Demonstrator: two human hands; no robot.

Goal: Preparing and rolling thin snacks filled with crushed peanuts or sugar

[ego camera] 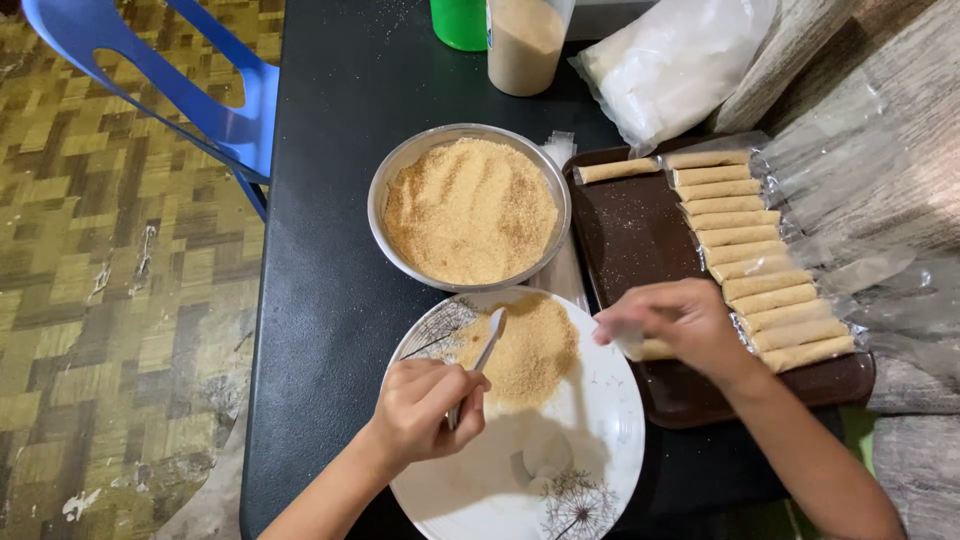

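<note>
Spoon-filling is under way at lower centre of the frame: the left hand [425, 405] grips a slim metal spoon [485, 355] whose tip rests in a mound of tan crumbly sugar [525, 350] on a round white floral plate [590, 470]. Right of it, the right hand [680, 320] pinches a thin clear plastic tube [632, 340], apparently part-filled. Judging by the dark brown rectangular tray [630, 230] behind it, about a dozen filled tan tubes [745, 255] lie finished in a row, with tray room left. A round steel bowl of the same sugar [470, 210] at upper centre sits nearly full, so plenty seems left.
</note>
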